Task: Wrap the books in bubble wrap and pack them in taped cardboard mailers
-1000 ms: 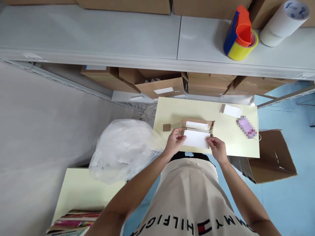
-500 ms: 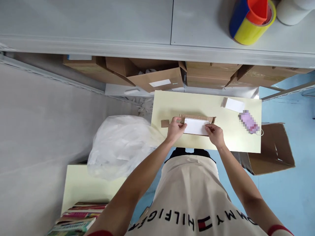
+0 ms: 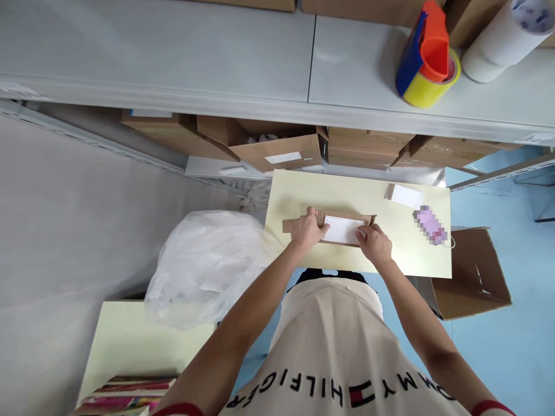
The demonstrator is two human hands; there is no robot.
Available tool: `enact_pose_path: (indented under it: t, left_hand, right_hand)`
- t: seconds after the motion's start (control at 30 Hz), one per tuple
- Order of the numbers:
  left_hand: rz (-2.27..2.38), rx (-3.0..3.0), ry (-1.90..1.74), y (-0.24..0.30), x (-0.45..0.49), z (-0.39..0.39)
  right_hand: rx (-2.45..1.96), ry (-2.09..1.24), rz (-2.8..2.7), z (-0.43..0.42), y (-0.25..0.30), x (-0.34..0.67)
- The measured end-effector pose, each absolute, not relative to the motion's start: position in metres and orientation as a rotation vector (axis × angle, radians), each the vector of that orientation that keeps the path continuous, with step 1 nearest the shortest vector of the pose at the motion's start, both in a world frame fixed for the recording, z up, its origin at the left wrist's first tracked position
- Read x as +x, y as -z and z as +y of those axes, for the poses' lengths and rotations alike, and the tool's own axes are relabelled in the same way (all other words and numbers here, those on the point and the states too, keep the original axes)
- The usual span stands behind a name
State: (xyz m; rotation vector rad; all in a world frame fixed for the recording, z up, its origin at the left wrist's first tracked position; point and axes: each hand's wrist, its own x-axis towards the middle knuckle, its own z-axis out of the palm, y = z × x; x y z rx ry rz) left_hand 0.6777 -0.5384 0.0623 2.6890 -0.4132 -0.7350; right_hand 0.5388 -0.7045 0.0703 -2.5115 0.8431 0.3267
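White card (image 3: pixel 342 229), lifted a sec ago, now lies flat in the brown sleeve (image 3: pixel 347 218) at desk (image 3: pixel 403 257) centre, left hand (image 3: pixel 307 229) & right hand (image 3: pixel 373 242) fingers pressing its ends, so it looks seated.

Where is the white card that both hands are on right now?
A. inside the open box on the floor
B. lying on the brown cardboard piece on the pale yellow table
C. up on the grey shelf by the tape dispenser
B: the white card lies on the brown cardboard piece, with the left hand and right hand on its ends, on the pale yellow table.
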Motion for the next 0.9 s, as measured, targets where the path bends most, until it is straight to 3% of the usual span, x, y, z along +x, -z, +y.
enact_pose_path:
  t: [0.2,0.33,0.63,0.9]
  left_hand:
    - [-1.033,2.419,0.484,-0.063,0.669,-0.523]
    - [-1.457,2.275,0.555,-0.048,0.655,-0.523]
    - [-1.428,2.527,0.588,-0.048,0.651,-0.507]
    - [-1.437,2.501,0.555,-0.043,0.626,-0.498]
  right_hand:
    - [-2.758,-0.093,0.277,-0.700,-0.065,0.529]
    - [-2.816,-0.208,0.037,-0.691,-0.046,0.526]
    - [-2.886,-0.159,0.111,-0.718,-0.032,0.495]
    - [-2.848,-0.202,0.011,-0.693,-0.029,0.489]
